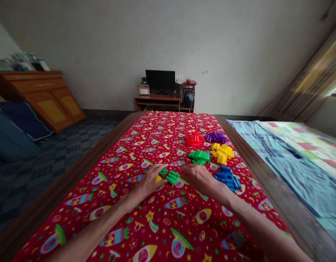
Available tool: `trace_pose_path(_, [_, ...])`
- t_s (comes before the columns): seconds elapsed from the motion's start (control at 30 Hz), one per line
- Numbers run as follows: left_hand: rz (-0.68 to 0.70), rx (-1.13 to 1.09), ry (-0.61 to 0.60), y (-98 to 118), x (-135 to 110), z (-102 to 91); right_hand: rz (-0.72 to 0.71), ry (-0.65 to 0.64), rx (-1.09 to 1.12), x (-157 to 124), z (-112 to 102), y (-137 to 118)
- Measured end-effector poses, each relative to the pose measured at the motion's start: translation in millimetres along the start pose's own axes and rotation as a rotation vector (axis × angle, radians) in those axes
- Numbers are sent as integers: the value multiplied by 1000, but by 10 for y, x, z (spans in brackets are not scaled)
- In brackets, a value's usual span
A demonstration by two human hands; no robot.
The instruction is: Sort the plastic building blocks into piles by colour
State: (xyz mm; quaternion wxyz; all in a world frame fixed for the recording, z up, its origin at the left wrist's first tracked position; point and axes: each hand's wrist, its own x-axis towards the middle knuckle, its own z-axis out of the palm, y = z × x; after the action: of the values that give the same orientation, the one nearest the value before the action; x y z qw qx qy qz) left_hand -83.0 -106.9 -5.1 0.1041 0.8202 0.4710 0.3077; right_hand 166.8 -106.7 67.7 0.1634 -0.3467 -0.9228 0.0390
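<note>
Thumb and fingers of the left hand (150,179) closed around a yellow piece (158,178), with a small green piece (163,172) showing at the fingertips. Right beside that, between the two hands, a larger ridged green piece (173,178) on the red printed cloth (170,222). Right hand (200,178) palm down, knuckles bent, fingertips just beside the ridged green piece; undersides hidden from this angle, so cannot tell a grip from bare fingers there. Just beyond the right hand, a green pile (199,157); to its right, a yellow pile (222,153). Farther off, a red pile (194,139) with a purple pile (216,137) next to it. Nearer, beside the right wrist, a blue pile (228,179). Dark wooden table edge (98,153) along the cloth. Against the far wall, a black monitor (160,80) on a small brown desk (157,103); off to the left, a wooden cabinet (44,98); on the right, a bed (301,134) with patchwork-coloured bedding.
</note>
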Motion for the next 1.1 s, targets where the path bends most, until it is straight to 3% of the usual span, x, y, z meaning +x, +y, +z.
trace_pose_path(0.17, [-73,-92,-17,-59,141,7,-24,-21,-105,210,410,-269])
trace_pose_path(0.27, [-61,-116,-11,-105,95,-65,-19,15,-110,225,465,-225])
trace_pose_path(0.4, [-47,-87,2,-106,83,-118,29,57,-146,171,377,-22])
trace_pose_path(0.63, [-38,-14,82,-23,175,2,158,114,-218,165,214,224])
trace_pose_path(0.73, [-61,-21,106,1,172,-3,230,82,-220,202,-43,245])
trace_pose_path(0.87, [-123,-95,99,105,234,-81,449,43,-219,193,-470,272])
trace_pose_path(0.93, [-145,-149,99,170,348,-107,445,21,-175,163,-558,275])
trace_pose_path(1.0, [-182,-208,105,214,528,-95,379,-33,-147,124,-491,245])
trace_pose_path(1.1, [-262,-309,110,224,869,13,228,-77,-247,60,-171,128])
